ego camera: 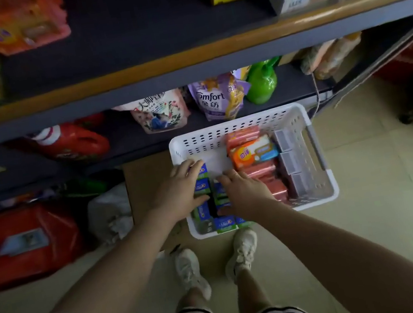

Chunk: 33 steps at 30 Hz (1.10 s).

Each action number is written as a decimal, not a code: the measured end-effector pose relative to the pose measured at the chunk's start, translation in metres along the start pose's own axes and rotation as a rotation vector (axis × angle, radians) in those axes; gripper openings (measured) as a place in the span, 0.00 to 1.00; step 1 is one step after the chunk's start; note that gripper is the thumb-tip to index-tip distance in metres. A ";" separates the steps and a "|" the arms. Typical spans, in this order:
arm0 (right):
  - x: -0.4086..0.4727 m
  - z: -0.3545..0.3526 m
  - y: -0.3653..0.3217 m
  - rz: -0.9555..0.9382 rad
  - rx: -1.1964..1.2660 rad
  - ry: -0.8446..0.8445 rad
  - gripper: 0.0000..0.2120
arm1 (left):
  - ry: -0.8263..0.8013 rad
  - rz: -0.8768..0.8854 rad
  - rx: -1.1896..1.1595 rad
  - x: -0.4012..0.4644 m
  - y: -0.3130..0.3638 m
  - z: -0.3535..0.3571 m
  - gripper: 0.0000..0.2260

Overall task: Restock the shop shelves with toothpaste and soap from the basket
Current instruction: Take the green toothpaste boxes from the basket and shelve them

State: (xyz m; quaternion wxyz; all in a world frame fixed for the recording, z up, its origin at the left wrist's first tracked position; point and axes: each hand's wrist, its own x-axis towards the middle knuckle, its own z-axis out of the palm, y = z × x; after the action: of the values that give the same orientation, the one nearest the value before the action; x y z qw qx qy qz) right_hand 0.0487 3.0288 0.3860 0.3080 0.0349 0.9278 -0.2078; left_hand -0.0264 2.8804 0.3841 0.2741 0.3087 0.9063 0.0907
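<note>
1. A white perforated plastic basket (238, 126) sits on the pale tiled floor (374, 209), right in front of a low shop shelf (185, 71) with an orange front edge.
2. The left half of the basket holds blue and green toothpaste boxes (225, 223); their print is too small and blurred to read.
3. The right half holds orange-red soap bars (243, 136), stacked. One orange soap pack (253, 152) lies on top with a blue and white label and Chinese characters I cannot make out. Grey-purple boxes (293, 160) line the basket's right wall.
4. The left hand (180, 188) lies over the toothpaste boxes, fingers reaching forward and thumb down the side of a box; whether it grasps the box or only rests on it cannot be told.
5. The right hand (241, 190) lies just beside it on the toothpaste boxes, fingers spread and fairly straight, seemingly pressing rather than clenching.
6. On the shelf behind the basket stands a purple refill pouch (213, 100) reading "Comfort", with Chinese characters beneath. Left of it is a white floral pouch (162, 113) with large Chinese writing, then a red detergent jug (73, 144). A green spray bottle (262, 81) stands to the right.
7. The person's white trainers (241, 252) stand just short of the basket.
</note>
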 end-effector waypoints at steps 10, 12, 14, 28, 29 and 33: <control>0.001 -0.014 0.024 -0.088 -0.161 0.014 0.41 | -0.044 -0.080 0.105 0.024 -0.007 -0.002 0.41; 0.005 -0.018 0.022 -0.080 -0.134 0.026 0.41 | -0.040 -0.119 0.002 0.027 -0.010 -0.001 0.40; 0.012 -0.022 0.017 -0.056 -0.096 0.065 0.37 | -0.052 -0.116 -0.059 0.028 -0.012 0.001 0.39; 0.015 -0.019 0.019 -0.004 0.012 -0.004 0.34 | 0.064 -0.067 -0.063 -0.037 -0.001 -0.030 0.37; 0.011 -0.020 0.021 0.001 0.034 -0.019 0.34 | 0.074 -0.055 -0.048 -0.041 0.002 -0.034 0.37; 0.003 -0.020 0.022 0.038 0.164 -0.125 0.35 | 0.117 -0.029 0.031 -0.062 0.010 -0.048 0.37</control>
State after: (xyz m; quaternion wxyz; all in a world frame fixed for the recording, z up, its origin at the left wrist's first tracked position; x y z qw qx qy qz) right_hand 0.0395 3.0568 0.3913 0.3650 0.0645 0.8859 -0.2790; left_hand -0.0071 2.8513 0.4549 0.2170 0.2938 0.9265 0.0906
